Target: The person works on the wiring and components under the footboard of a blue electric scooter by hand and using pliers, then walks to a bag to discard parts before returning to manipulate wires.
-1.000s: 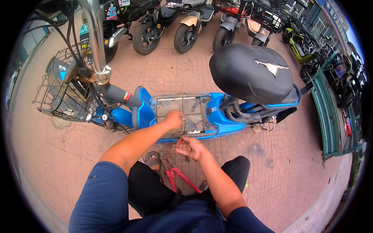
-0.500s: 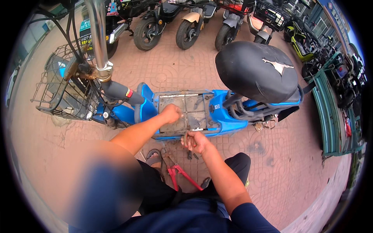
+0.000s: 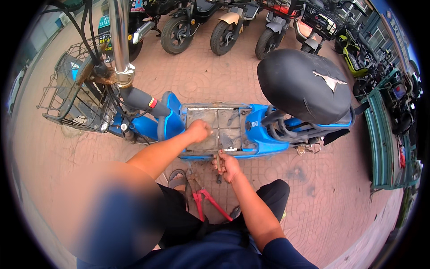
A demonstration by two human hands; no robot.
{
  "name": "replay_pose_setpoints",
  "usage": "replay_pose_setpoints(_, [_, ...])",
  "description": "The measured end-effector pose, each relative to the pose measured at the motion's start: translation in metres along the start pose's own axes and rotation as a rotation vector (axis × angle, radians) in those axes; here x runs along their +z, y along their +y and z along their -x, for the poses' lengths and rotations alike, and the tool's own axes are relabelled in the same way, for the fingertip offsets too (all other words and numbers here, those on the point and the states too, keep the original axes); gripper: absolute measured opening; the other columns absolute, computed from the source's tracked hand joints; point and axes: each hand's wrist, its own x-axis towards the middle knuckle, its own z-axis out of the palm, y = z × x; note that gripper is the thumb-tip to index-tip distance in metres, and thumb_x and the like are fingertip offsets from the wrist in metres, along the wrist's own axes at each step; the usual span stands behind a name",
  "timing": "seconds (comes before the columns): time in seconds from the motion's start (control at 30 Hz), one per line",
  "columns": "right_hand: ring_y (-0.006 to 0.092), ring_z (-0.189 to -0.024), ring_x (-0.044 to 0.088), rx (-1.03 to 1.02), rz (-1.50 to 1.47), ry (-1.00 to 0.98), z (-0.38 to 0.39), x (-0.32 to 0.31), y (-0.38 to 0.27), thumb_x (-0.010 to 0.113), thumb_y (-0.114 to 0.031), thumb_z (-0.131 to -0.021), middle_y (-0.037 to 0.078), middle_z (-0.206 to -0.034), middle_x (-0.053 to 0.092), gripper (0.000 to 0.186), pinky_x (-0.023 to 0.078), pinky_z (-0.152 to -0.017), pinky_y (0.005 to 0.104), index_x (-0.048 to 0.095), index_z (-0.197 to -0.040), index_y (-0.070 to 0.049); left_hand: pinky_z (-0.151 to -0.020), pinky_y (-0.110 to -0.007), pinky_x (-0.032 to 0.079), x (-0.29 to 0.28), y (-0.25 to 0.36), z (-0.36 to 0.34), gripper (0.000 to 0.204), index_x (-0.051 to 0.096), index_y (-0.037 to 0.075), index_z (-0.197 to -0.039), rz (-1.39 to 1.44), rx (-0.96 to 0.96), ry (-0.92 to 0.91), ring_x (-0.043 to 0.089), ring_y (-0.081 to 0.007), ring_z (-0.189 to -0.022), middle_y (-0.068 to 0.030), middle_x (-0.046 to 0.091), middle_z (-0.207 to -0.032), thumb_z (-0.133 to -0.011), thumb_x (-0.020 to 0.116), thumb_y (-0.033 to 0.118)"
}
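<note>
We have the blue scooter [image 3: 267, 124] standing crosswise in front of us, its long axis running left to right, with the wire basket [image 3: 74, 119] and steering column at the left end and the torn black seat [image 3: 304, 87] at the right. Its floor compartment [image 3: 230, 121] lies between them, uncovered, showing flat, dirty panels divided by dark strips.

Our right hand [image 3: 228, 167] is at the compartment's near edge, fingers folded around a slim tool [image 3: 218, 160]. The tool's long axis runs roughly away from us, its tip toward that edge; it is too small to tell its kind, or whether the tip touches. Our left hand [image 3: 198, 131] is over the compartment's left part, fingers curled in; we cannot tell whether it has hold of anything.

On the paving [image 3: 313, 204] between our feet lie red-handled cutters [image 3: 207, 196], head away from us, handles spreading back toward us. A sandalled foot [image 3: 177, 178] is just left of their head, and a small dark piece [image 3: 219, 179] lies just below our right hand.

Our left forearm [image 3: 159, 154] crosses the scooter's near side and hides part of it, while the seat overhangs the frame at right. Parked scooters [image 3: 224, 36] line the far side, and a green cart [image 3: 380, 139] stands at right.
</note>
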Motion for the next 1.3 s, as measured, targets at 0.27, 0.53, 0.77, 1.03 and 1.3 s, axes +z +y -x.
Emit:
replay_pose_setpoints(0.27, [0.0164, -0.056, 0.059, -0.029, 0.007, 0.009, -0.007, -0.002, 0.003, 0.049, -0.027, -0.106, 0.007, -0.075, 0.066, 0.023, 0.041, -0.046, 0.0287, 0.06, -0.102, -0.008, -0.08, -0.042, 0.054, 0.001, 0.001, 0.004, 0.024, 0.078, 0.005, -0.096, 0.026, -0.061, -0.023, 0.068, -0.0306, -0.086, -0.0186, 0.073, -0.091, -0.086, 0.076, 0.027])
replay_pose_setpoints(0.53, [0.0126, -0.06, 0.06, -0.497, 0.274, 0.054, 0.084, 0.07, -0.161, 0.047, -0.024, -0.108, 0.01, -0.085, 0.069, 0.03, 0.043, -0.051, 0.0232, 0.059, -0.115, 0.003, -0.085, -0.042, 0.054, 0.0, 0.001, 0.006, 0.026, 0.079, 0.004, -0.099, 0.139, -0.15, -0.068, 0.071, -0.0315, -0.092, -0.02, 0.075, -0.097, -0.087, 0.076, 0.027])
replay_pose_setpoints(0.77, [0.0313, -0.097, 0.073, -0.162, 0.294, 0.07, 0.065, 0.009, -0.057, 0.05, -0.015, -0.104, 0.024, -0.112, 0.071, 0.033, 0.062, -0.078, 0.0366, 0.055, -0.127, 0.009, -0.07, -0.036, 0.052, 0.007, -0.001, -0.009, 0.02, 0.077, 0.001, -0.093, 0.204, -0.093, -0.003, 0.063, -0.0163, -0.073, -0.0088, 0.072, -0.079, -0.089, 0.076, 0.021])
replay_pose_setpoints(1.03, [0.0455, -0.127, 0.059, 0.078, -0.133, -0.2, 0.03, 0.024, 0.011, 0.043, 0.014, -0.082, 0.034, -0.135, 0.056, 0.054, 0.057, -0.104, 0.048, 0.043, -0.136, 0.015, -0.065, -0.035, 0.051, 0.008, 0.012, -0.009, 0.021, 0.077, 0.0, -0.092, 0.168, -0.104, -0.016, 0.061, -0.0156, -0.066, -0.0072, 0.069, -0.073, -0.087, 0.078, 0.021])
replay_pose_setpoints(1.3, [0.0537, -0.135, 0.048, 0.126, -0.523, -0.249, 0.004, 0.02, 0.014, 0.039, 0.014, -0.083, 0.038, -0.138, 0.049, 0.06, 0.051, -0.111, 0.0544, 0.037, -0.142, 0.006, -0.076, -0.04, 0.054, 0.004, 0.026, -0.007, 0.022, 0.078, 0.001, -0.091, 0.102, -0.071, -0.011, 0.069, -0.0277, -0.076, -0.0188, 0.073, -0.081, -0.084, 0.078, 0.022])
